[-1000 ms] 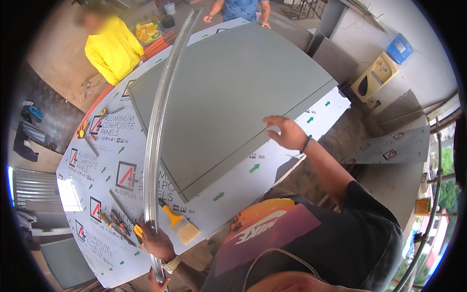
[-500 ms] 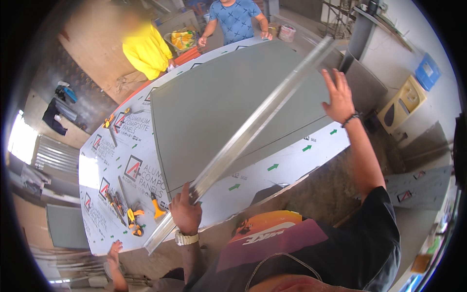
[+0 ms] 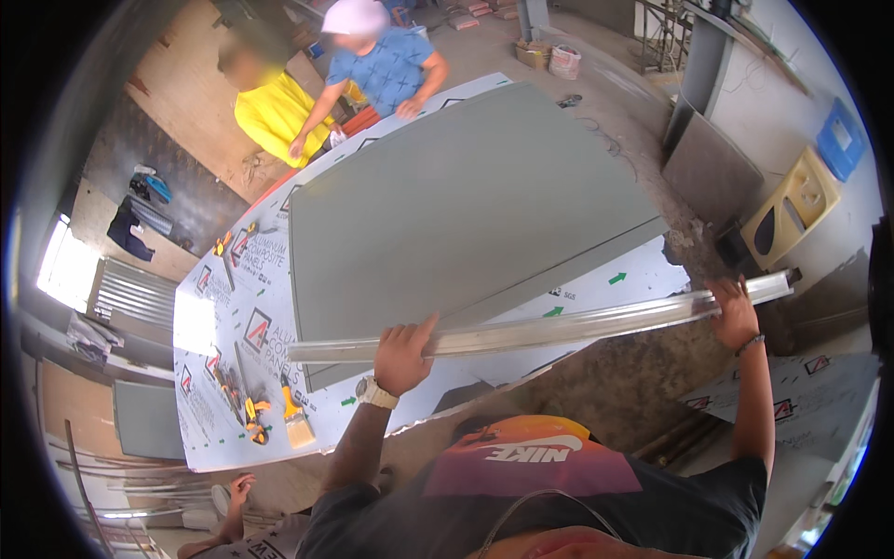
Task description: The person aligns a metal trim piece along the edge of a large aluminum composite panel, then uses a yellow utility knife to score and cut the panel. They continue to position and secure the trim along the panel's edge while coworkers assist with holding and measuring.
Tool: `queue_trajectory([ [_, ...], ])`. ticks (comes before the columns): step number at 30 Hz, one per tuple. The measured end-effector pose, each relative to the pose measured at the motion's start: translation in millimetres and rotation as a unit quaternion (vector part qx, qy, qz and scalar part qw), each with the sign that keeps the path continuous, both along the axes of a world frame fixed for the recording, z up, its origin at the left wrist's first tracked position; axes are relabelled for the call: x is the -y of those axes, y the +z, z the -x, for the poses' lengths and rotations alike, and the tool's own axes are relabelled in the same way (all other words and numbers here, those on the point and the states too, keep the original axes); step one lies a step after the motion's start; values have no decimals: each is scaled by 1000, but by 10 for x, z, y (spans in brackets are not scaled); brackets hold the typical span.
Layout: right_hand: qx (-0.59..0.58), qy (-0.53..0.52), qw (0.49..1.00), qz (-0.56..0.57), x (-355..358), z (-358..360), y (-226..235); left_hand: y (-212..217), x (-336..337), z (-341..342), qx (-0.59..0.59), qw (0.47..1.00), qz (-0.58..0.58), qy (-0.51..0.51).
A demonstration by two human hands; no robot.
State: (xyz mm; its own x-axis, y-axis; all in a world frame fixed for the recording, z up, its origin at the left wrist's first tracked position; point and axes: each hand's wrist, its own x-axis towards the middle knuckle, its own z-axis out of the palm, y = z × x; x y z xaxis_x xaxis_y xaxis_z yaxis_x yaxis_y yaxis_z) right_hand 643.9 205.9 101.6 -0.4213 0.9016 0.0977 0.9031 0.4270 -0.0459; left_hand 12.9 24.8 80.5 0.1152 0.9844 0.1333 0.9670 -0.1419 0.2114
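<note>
A gray panel (image 3: pixel 466 196) lies at a worker's (image 3: pixel 549 484) 12 o'clock, a long metal bar (image 3: pixel 577 328) spanning 10 to 2 before it. The left hand (image 3: pixel 400 361) and right hand (image 3: pixel 736 315) both grasp the bar; a paintbrush (image 3: pixel 295 418) rests at 9 o'clock.

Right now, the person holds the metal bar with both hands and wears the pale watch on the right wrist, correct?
Wrong wrist: the head view shows the pale watch by the left hand, not the right hand. Both hold the metal bar.
</note>
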Motion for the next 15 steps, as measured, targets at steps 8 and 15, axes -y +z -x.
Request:
queue_trajectory([
  [8, -129, -47, 982, 129, 1256, -92, -898, -490, -1698, 191, -13, 996, 21, -82],
  [15, -194, -188, 958, 98, 1787, 757, -1415, -1173, -2688, -312, 156, 978, -68, 121],
])
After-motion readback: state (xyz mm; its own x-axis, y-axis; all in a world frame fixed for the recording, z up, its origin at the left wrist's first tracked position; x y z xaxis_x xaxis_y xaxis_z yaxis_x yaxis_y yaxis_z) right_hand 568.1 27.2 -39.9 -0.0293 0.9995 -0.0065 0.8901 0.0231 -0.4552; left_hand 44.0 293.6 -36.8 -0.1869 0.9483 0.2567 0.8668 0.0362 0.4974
